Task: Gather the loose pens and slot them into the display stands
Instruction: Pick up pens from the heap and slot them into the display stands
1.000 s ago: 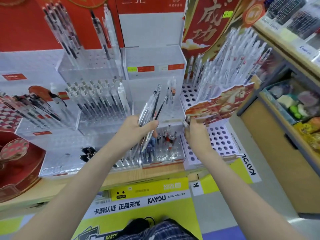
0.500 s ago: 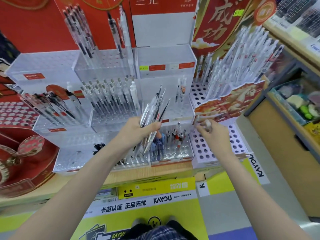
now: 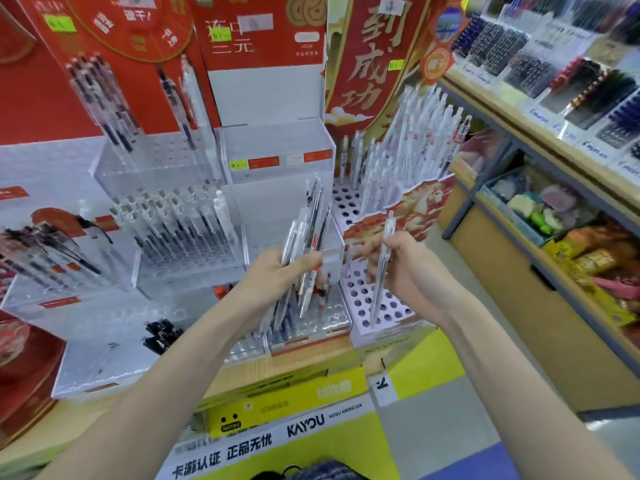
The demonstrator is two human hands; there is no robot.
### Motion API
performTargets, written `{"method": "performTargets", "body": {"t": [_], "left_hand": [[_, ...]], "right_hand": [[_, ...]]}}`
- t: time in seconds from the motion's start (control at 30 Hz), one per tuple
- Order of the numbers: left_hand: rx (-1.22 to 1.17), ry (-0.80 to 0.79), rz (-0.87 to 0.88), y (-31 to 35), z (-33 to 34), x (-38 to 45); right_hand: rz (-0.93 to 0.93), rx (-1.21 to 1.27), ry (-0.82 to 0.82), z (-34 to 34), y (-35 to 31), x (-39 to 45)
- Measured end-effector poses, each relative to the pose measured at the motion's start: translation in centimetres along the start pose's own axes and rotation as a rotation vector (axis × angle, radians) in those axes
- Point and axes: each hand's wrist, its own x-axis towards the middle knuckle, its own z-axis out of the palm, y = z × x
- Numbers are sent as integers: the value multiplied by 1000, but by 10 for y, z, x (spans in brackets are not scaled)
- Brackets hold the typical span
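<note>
the right hand [image 3: 398, 261], which half a second ago was low at the foot of the red printed card, is now lifted and holds one clear pen [image 3: 382, 268] pinched between thumb and fingers, a little right of the centre of the frame; the pen stands nearly upright, with its tip pointing down over the white stand with round holes [image 3: 360, 299] and not yet in any hole. the left hand [image 3: 277, 271], at the centre of the frame, stays curled around the bundle of pens [image 3: 308, 237], which fans upward in front of the clear acrylic stands [image 3: 180, 244] at the left. so it seems one more loose pen is now gathered from the right side, and i judge that the next step is either to add it to the bundle or to slot it into a free hole below. many holes in the lower part of that stand look free, so the task appears far from finished.
</note>
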Motion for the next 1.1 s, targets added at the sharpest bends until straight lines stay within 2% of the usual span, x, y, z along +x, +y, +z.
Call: {"method": "performTargets", "body": {"t": [0.13,0.23,0.43,0.5,0.53,0.63,0.67,0.77,0.83,1.1], "left_hand": [[-43,-121,27,0,0,-6],[-45,-192,62,-3,0,-12],[-65,-232,90,-5,-5,-14],[-85,-175,82,-3,-5,-16],[-101,-131,75,-3,-6,-16],[-106,12,65,-6,-17,-19],[-109,62,53,-8,-22,-21],[-138,220,49,-14,-41,-37],[-103,321,93,-22,-61,-51],[-101,420,133,-35,-147,-90]], "right_hand": [[-61,-32,36,3,3,-1],[-69,-22,-1,9,4,0],[-188,-36,-46,20,4,1],[-153,16,-77,23,1,2],[-141,-46,-72,23,-1,3],[-225,-629,64,26,-4,7],[-287,-709,92,28,-5,10],[-348,-610,100,46,-7,21],[-358,-600,46,65,-4,29],[-294,-527,-196,149,12,34]]}}
